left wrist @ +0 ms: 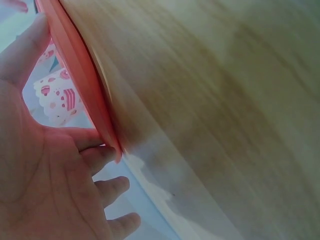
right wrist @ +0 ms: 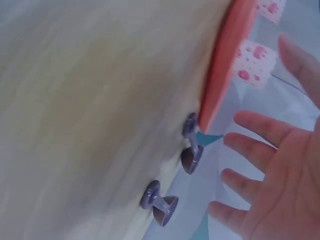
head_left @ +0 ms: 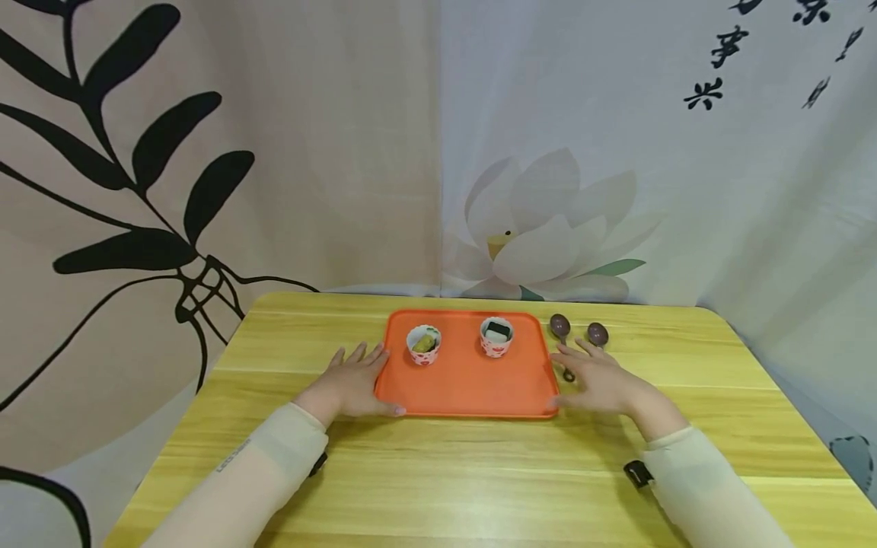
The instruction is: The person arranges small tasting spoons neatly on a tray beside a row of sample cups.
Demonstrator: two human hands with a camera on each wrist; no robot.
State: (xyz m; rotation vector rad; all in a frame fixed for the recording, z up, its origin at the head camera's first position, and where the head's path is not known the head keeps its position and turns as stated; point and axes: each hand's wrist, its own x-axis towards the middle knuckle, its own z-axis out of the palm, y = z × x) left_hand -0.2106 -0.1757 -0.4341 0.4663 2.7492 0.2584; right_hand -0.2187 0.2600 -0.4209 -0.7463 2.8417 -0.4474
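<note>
An orange tray lies on the wooden table with two paper cups on it. The left cup has a white wall with red prints and holds a yellow-green piece. In the right cup sits a white piece with a dark band. My left hand, fingers spread, touches the tray's left side; the left wrist view shows thumb and forefinger at the rim. By the tray's right edge hovers my right hand, its fingers spread and nothing in its grasp. One dark brown spoon lies partly hidden behind it.
Another dark brown spoon lies farther right, its handle hidden by the right hand. The wooden table ends at the back against a printed curtain. Both wrists wear a small black device.
</note>
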